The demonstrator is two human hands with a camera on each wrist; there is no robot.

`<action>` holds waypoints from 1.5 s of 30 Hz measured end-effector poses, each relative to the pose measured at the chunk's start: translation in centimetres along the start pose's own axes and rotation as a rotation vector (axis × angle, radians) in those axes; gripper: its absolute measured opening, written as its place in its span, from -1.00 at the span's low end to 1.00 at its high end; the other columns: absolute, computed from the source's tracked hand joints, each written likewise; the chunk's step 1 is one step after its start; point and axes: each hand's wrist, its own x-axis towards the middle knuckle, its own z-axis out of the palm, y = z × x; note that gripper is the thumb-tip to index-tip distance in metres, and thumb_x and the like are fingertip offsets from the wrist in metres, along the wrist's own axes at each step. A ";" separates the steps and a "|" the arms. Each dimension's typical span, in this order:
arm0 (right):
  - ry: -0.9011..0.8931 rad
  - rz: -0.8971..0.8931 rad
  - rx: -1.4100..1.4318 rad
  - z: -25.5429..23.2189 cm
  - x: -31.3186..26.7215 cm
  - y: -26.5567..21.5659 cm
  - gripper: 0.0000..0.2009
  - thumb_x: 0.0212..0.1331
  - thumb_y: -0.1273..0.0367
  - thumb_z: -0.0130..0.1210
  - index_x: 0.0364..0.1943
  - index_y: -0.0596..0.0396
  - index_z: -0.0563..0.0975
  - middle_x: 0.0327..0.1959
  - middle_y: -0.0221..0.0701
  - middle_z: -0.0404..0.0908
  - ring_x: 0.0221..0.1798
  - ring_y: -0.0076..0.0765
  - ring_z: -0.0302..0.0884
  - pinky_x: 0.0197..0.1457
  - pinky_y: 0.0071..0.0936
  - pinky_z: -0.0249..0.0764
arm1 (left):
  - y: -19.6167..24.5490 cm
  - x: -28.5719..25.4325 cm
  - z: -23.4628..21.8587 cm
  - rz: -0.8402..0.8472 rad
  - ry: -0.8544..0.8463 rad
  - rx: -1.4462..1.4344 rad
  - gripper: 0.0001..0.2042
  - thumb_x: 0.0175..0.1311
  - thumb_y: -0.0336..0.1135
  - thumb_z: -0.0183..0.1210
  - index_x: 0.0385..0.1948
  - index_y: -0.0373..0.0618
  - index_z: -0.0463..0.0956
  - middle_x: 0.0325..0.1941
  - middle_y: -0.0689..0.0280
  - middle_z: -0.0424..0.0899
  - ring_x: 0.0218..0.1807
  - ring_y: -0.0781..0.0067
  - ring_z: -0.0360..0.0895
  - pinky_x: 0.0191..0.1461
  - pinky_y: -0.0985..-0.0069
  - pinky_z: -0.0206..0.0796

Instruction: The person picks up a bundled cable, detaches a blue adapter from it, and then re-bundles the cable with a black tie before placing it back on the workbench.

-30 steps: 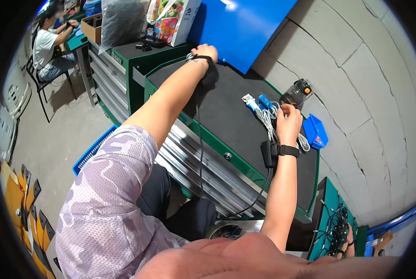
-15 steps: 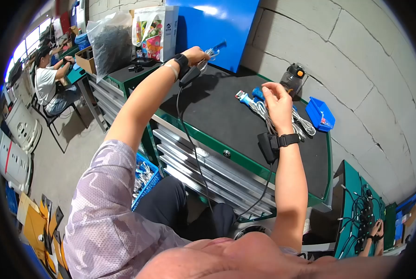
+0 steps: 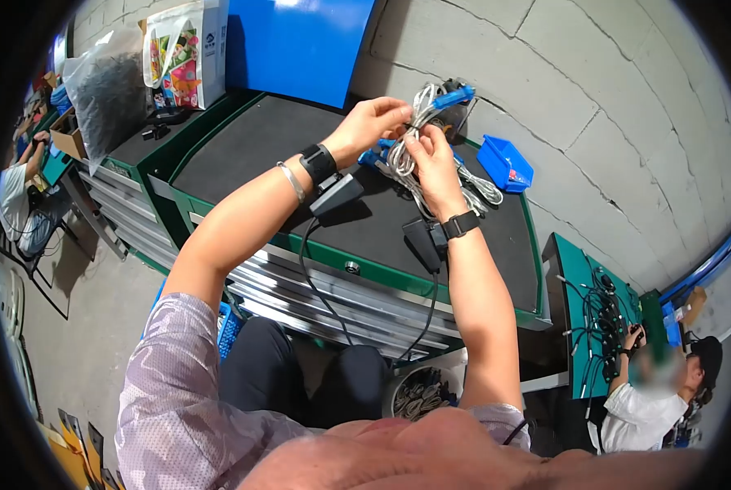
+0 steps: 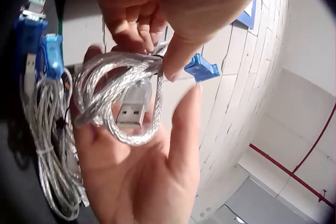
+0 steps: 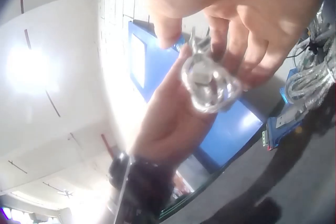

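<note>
A coiled silver USB cable (image 3: 401, 160) with a blue connector (image 3: 453, 97) at one end is held up between both hands over the dark mat. My left hand (image 3: 372, 129) pinches the bundle near its dark tie. My right hand (image 3: 437, 173) holds it from the near side, fingers behind the coil and thumb apart from it in the left wrist view. A metal USB plug (image 4: 131, 113) shows inside the loop. More silver cables (image 4: 52, 155) with blue connectors (image 4: 30, 37) lie on the mat (image 3: 259, 155), partly hidden by the hands in the head view.
A blue bin (image 3: 506, 166) stands at the mat's right end by the block wall. Left of the mat are a plastic bag (image 3: 108, 98) and a printed bag (image 3: 187, 57). A bucket (image 3: 421, 394) of cables is below. Another person (image 3: 651, 408) sits at right beside a table (image 3: 578, 327).
My left hand has brought the cable bundle from the mat's far left across to my right hand. My right hand has come up from beside the lying cables to the bundle. The head view has shifted.
</note>
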 end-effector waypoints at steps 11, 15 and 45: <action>-0.059 0.154 0.291 0.3 -0.3 -2.0 -0.69 0.39 0.38 -0.13 0.11 0.27 0.36 -0.07 -0.27 0.55 0.00 -0.33 0.56 0.01 -0.42 0.54 | -1.1 -0.3 -1.7 0.035 -0.006 0.190 -0.76 0.34 -0.19 0.15 -0.19 -0.18 0.59 -0.32 0.47 0.60 -0.27 0.71 0.43 -0.18 0.67 0.31; -0.020 0.196 0.270 0.2 -0.4 -1.5 -0.71 0.37 0.33 -0.05 0.05 0.22 0.40 -0.17 -0.34 0.56 -0.14 -0.41 0.58 -0.08 -0.49 0.55 | 0.1 -1.2 -1.1 0.081 0.016 0.248 -0.77 0.31 -0.21 0.16 -0.27 -0.21 0.61 -0.39 0.44 0.62 -0.28 0.69 0.47 -0.17 0.62 0.35; -0.067 0.362 0.473 0.9 -0.7 -2.0 -0.71 0.32 0.13 -0.20 -0.32 0.02 0.41 -0.57 -0.56 0.34 -0.49 -0.54 0.32 -0.25 -0.45 0.42 | -0.3 -1.3 -0.8 0.090 -0.201 -0.052 -0.71 0.37 -0.10 0.10 -0.27 -0.16 0.58 -0.33 0.45 0.61 -0.21 0.68 0.43 -0.07 0.61 0.27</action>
